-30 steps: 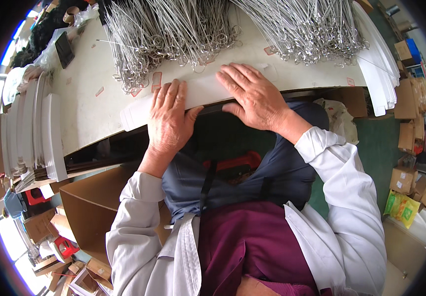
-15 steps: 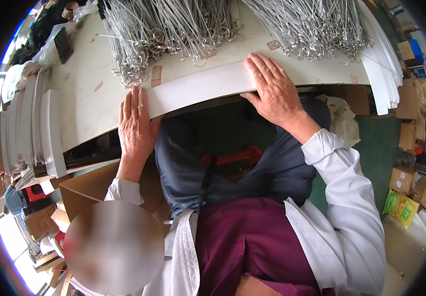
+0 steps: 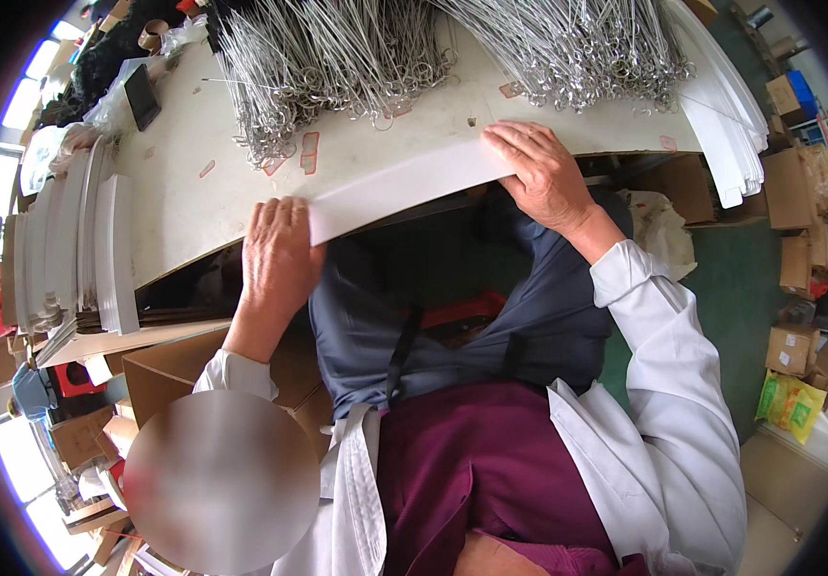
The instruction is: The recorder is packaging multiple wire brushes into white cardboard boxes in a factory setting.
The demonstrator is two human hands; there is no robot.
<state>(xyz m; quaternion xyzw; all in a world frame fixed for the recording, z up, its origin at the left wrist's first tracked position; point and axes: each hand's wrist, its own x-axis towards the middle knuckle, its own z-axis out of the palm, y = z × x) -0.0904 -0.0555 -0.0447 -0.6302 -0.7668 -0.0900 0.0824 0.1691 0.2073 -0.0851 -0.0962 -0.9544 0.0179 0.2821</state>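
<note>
Several stacks of long white paper strips [image 3: 97,254] stand on edge at the left end of the pale worktable [image 3: 193,206]. Just right of them, the left hand [image 3: 277,259] lies flat on the table edge, fingers together, and it presses the left end of one long white folded paper strip [image 3: 399,187]. This strip runs along the near edge of the table, partly hanging over the lap. Behind it, two heaps of thin silver wire pieces with looped ends [image 3: 337,62] cover the far part of the table. The right hand [image 3: 540,173] holds the right end of the strip, fingers spread over it. Further right, another pile of white strips [image 3: 726,115] hangs over the table corner.
</note>
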